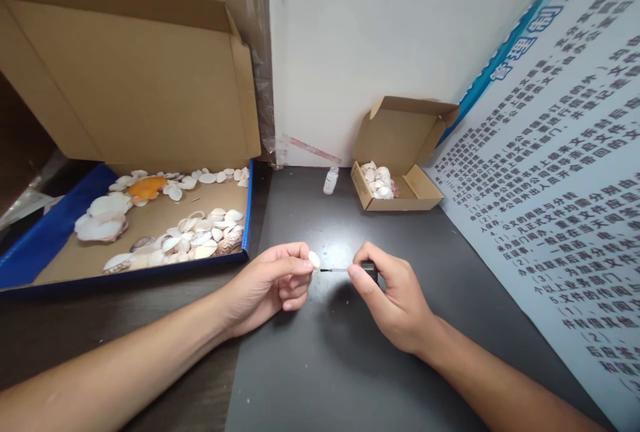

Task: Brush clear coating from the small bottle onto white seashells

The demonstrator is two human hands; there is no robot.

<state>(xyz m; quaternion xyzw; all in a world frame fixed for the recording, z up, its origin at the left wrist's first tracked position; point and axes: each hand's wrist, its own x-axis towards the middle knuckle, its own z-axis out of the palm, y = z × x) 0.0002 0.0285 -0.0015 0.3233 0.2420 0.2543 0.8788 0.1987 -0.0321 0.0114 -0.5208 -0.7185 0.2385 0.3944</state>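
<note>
My left hand pinches a small white shell between thumb and fingertips, above the dark mat. My right hand is closed around the black cap of a thin brush. The brush points left, and its dark tip is at the lower edge of the shell; whether they touch is hard to tell. A small clear bottle with a white label stands uncapped behind the hands, near the white wall.
At the left, an open blue-edged cardboard box holds several shells, one of them orange. A smaller open cardboard box with shells stands at the back right. A printed poster runs along the right side.
</note>
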